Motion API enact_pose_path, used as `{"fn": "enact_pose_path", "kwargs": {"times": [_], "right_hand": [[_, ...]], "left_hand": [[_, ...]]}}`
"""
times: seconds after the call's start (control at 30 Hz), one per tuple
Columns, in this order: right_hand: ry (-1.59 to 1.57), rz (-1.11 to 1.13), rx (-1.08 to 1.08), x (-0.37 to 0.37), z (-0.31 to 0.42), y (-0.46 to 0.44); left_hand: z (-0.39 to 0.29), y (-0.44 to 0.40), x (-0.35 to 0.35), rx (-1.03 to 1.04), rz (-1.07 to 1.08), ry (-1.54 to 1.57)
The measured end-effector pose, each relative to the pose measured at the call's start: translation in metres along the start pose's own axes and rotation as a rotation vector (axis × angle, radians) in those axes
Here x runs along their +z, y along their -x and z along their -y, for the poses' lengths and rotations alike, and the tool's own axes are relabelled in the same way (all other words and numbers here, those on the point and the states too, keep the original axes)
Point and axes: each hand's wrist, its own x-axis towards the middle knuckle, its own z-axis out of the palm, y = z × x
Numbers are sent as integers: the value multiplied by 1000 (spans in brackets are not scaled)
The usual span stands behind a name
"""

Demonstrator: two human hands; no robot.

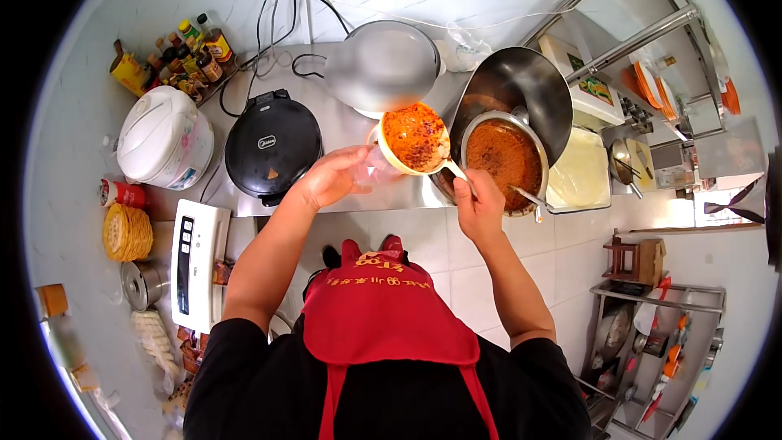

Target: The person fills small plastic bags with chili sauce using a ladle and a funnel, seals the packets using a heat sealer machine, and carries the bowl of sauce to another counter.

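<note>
Red apron (389, 318): yellow characters across it, bottom centre, too small for me to read fully.
Scoop (414, 137): frame centre, loaded with orange-red chunky stuff, just left of the metal bowl (543, 165) of similar stuff.
Right hand (481, 202): fingers closed round the scoop's pale handle.
Left hand (332, 178): thumb and fingers curved around a clear plastic container (372, 166) beside the scoop.
Black round appliance (274, 147): left of centre, oval logo, looks like Midea.
</note>
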Motion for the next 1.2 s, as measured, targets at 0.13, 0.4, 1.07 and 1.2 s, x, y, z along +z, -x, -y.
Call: {"fn": "enact_pose_path", "kwargs": {"times": [0.13, 0.4, 1.07, 1.2], "right_hand": [[12, 4, 54, -9, 21, -4], [34, 48, 85, -36, 51, -21], [225, 46, 87, -52, 112, 7], [268, 0, 23, -68, 112, 16]], "left_hand": [[2, 4, 13, 175, 83, 27], [-19, 18, 27, 205, 96, -351], [15, 3, 40, 569, 135, -761], [29, -4, 55, 629, 198, -876]]}}
